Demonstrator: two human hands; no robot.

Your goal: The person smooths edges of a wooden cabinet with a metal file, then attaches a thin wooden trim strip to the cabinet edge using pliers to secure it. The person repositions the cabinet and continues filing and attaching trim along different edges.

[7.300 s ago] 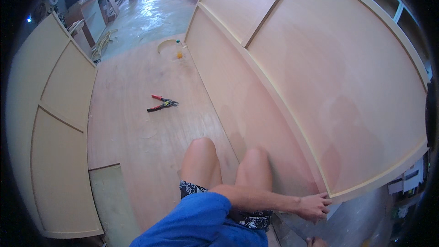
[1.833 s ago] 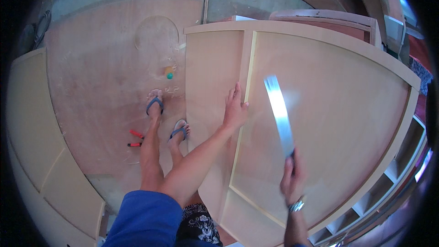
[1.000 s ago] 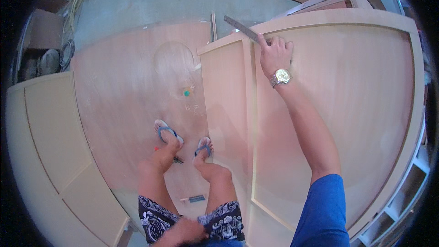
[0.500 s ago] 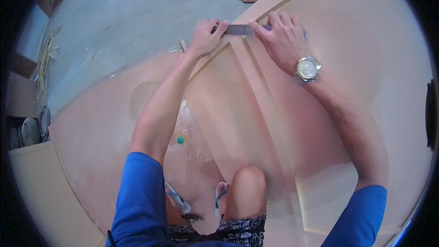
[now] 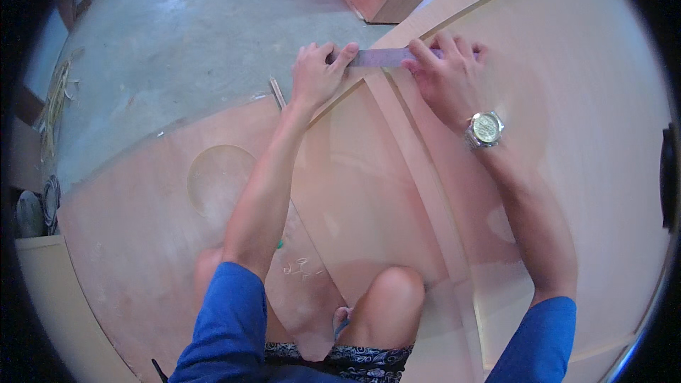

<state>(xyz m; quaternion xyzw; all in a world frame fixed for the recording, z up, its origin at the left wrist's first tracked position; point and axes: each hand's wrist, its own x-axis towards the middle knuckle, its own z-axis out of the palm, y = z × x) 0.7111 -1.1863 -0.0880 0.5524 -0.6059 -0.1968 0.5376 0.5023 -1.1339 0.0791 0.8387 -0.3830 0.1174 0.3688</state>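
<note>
Two hands pin a metal ruler (image 5: pixel 386 57) flat across the top edge of a pale wooden panel (image 5: pixel 567 142) in a workshop. My left hand (image 5: pixel 318 74) presses the ruler's left end, fingers curled over it and fingertips on the blade, right where the panel's edge meets its centre rail (image 5: pixel 418 170). My right hand (image 5: pixel 443 78) lies spread over the ruler's other end, fingers bent and bearing down on it, palm on the panel. On that wrist sits a steel watch (image 5: pixel 485 128). The ruler lies crosswise, level with the panel's upper frame, its middle showing between my two hands. Both my arms reach out from blue sleeves (image 5: pixel 223 326) at the lower edge. My bare knee (image 5: pixel 389 298) rests against the panel below. To the left, a plywood sheet (image 5: pixel 135 227) covers the floor, marked with a faint round stain (image 5: pixel 220 177). Beyond it lies grey concrete (image 5: pixel 184 35).
</note>
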